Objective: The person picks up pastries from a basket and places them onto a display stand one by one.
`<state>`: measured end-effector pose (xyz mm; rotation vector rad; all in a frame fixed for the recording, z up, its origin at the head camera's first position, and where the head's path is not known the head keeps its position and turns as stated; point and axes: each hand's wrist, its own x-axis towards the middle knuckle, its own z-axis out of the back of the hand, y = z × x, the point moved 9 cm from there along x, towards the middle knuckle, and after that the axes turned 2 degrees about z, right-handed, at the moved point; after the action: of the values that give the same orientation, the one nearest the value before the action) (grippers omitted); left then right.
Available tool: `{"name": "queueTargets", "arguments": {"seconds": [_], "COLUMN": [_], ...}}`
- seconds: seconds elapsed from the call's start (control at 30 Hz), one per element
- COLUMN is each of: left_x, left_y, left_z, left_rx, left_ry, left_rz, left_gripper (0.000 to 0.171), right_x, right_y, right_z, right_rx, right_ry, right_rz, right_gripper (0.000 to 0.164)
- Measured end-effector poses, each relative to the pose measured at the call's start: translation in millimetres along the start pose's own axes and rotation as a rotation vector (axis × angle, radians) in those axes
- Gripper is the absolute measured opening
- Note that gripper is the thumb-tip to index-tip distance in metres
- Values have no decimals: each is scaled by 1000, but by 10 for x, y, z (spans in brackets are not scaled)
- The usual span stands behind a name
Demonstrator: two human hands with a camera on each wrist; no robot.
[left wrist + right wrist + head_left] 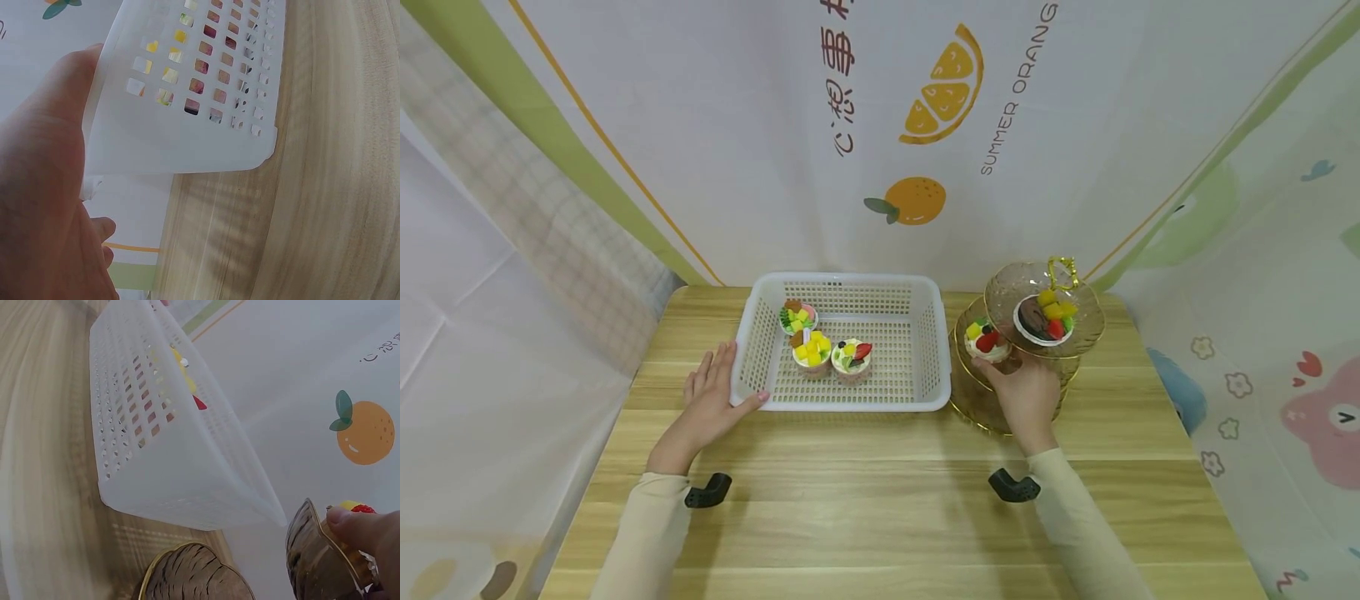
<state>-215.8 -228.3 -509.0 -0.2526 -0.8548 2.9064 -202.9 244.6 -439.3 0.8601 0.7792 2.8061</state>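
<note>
My right hand [1028,398] reaches in at the middle tier of a tiered cake stand [1086,310]. It pinches a cupcake [987,342] topped with strawberry and yellow fruit. In the right wrist view the thumb [356,528] lies against that cupcake, just behind the tier's wavy rim. My left hand [709,398] rests at the front left corner of a white plastic basket [842,406], thumb over the rim, fingers loosely spread outside. Three fruit-topped cupcakes sit in the basket's left half, one of them [852,360] with a red strawberry slice. A chocolate cupcake [1045,318] stands on the top tier.
The basket and stand are side by side on a wooden table [865,500], near its back edge. Behind them hangs a white printed cloth [760,150]. A gold ornament [1063,272] tops the stand. More printed cloth hangs at both sides.
</note>
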Motion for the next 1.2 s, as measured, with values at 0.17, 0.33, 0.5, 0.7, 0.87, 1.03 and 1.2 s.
{"name": "queueTargets", "arguments": {"seconds": [0.17, 0.33, 0.5, 0.7, 0.87, 1.03, 1.2], "left_x": [-3, -4, -3, 11, 25, 26, 29], "left_y": [1, 1, 6, 22, 38, 48, 45], "left_z": [-5, -3, -3, -14, -24, -30, -25], "left_rx": [-7, -11, -13, -7, -3, 2, -1], "left_ry": [-1, -5, -5, -1, -6, -11, -12], "left_rz": [-1, -3, -1, 1, -1, -3, -2], "left_gripper": [106, 105, 106, 106, 106, 107, 107], "right_x": [-18, -48, -69, -77, -160, -385, -619], "right_y": [7, 6, -4, -19, -90, 7, 284], "right_z": [31, 58, 65, 74, 210, 460, 384], "right_rx": [5, 25, 38, 68, 138, 201, 325], "right_ry": [-16, -39, -64, -55, -51, -125, -107], "right_rz": [-7, -37, -62, -56, -109, -26, 198], "right_gripper": [47, 49, 50, 51, 51, 46, 58]}}
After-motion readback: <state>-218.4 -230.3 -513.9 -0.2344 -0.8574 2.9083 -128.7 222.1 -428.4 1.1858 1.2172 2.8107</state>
